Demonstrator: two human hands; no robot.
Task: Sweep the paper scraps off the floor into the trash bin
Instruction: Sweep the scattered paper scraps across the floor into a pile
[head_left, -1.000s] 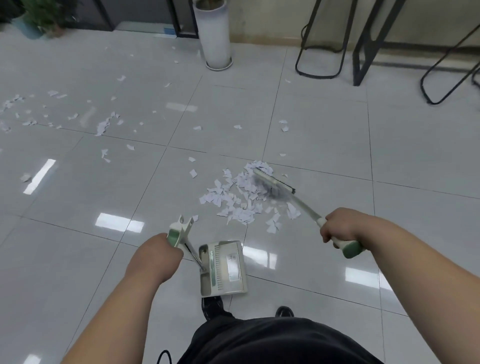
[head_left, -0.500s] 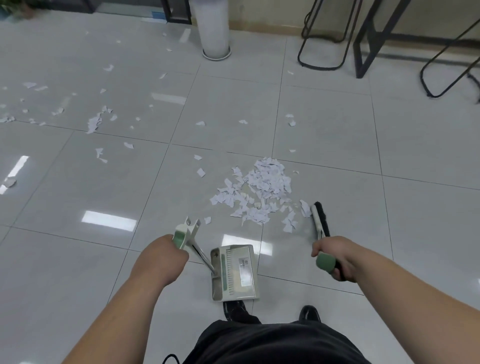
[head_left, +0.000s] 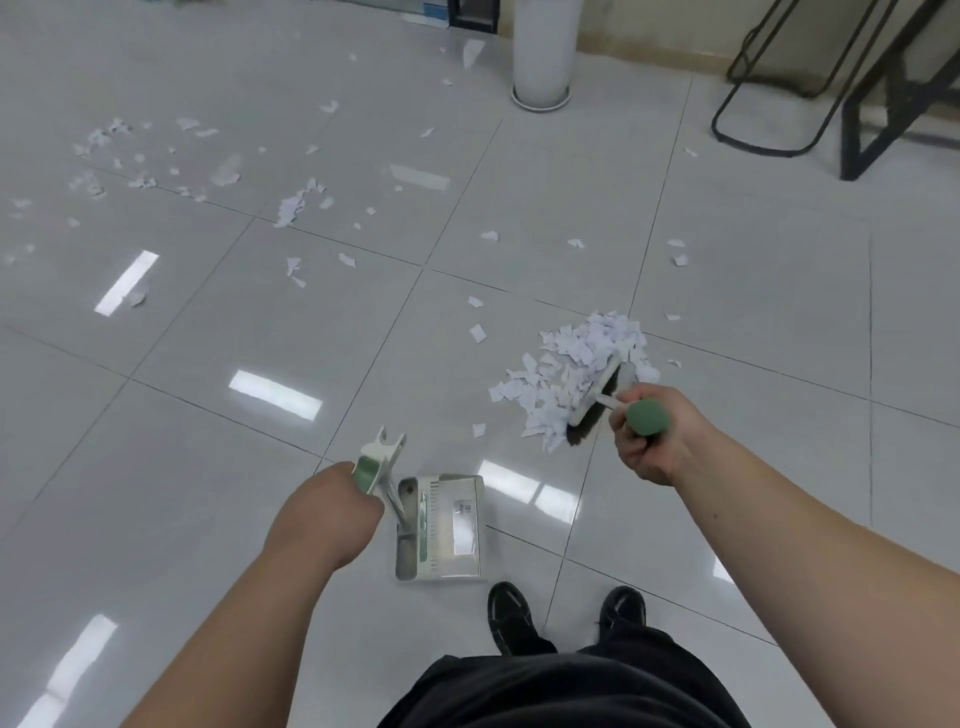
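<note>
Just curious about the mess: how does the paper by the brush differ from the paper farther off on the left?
The pile of scraps by the brush is dense and heaped; the far scraps lie thin and spread out. The brush touches the pile; nothing touches the far scraps. Both are white torn paper on the floor.

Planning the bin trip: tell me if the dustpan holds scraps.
Empty: no paper shows in the dustpan; the scraps lie piled by the brush.
</note>
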